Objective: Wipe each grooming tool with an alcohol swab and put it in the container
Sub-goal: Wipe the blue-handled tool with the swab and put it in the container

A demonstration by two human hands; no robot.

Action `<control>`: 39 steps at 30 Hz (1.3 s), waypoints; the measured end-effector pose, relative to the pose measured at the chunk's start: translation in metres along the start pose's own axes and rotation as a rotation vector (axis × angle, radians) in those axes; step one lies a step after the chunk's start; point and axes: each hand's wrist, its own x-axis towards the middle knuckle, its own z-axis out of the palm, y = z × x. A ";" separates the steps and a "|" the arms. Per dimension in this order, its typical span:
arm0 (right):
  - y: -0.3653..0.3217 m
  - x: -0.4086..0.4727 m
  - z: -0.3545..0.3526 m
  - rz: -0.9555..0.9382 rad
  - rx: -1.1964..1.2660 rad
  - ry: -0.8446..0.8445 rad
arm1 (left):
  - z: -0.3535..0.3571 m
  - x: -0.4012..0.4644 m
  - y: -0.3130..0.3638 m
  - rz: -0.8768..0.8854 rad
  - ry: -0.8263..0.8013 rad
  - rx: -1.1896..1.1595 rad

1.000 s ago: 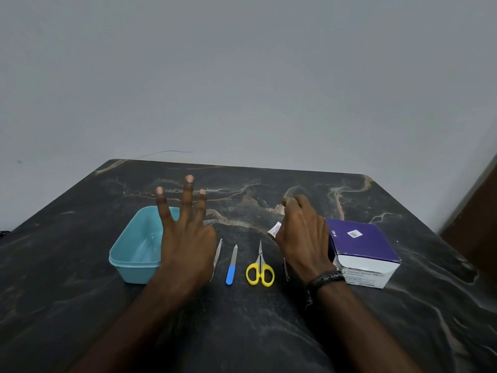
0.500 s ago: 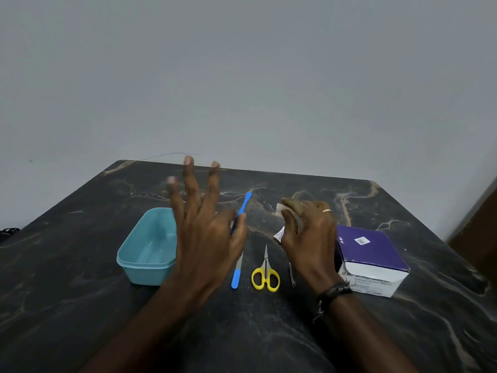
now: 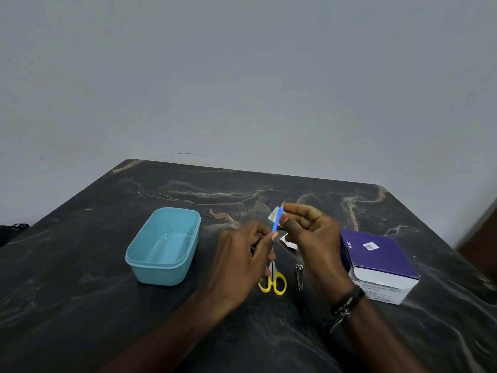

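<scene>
Presently we find the left hand (image 3: 242, 254) pinching the lower part of a blue-handled tool (image 3: 275, 224), apparently a nail file, and holding it upright above the desk (image 3: 80, 305); its grip is closed on that tool. The right hand (image 3: 314, 238) pinches a white alcohol swab (image 3: 274, 214) against the blue upper end, its grip closed on the swab, with what looks like the torn wrapper (image 3: 289, 242) hanging below its fingers. We judge that the tool is raised clear of the desk so the swab can pass along its length, and that wiping of this item is in hand. The teal container (image 3: 164, 246) sits just left of the hands, open-topped and holding nothing we can see, placed within easy reach for the drop. The yellow-handled scissors (image 3: 273, 282) and the metal nail clipper (image 3: 299, 275) lie side by side on the desk beneath the hands, apparently awaiting their turn. The purple-and-white swab box (image 3: 376, 262) stands to the right, near the right hand. On its front we read "BD" and "Alcohol"; the finer print is too small to make out, and a small square code label sits on its purple top.
</scene>
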 end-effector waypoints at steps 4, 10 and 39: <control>-0.001 0.002 0.001 0.041 0.075 -0.004 | 0.000 0.001 -0.005 -0.009 -0.022 0.022; -0.003 0.005 -0.004 0.052 0.139 -0.065 | -0.002 0.002 -0.006 0.002 0.013 0.047; 0.000 0.003 -0.006 0.040 0.090 -0.094 | -0.002 0.004 -0.011 0.092 -0.038 0.162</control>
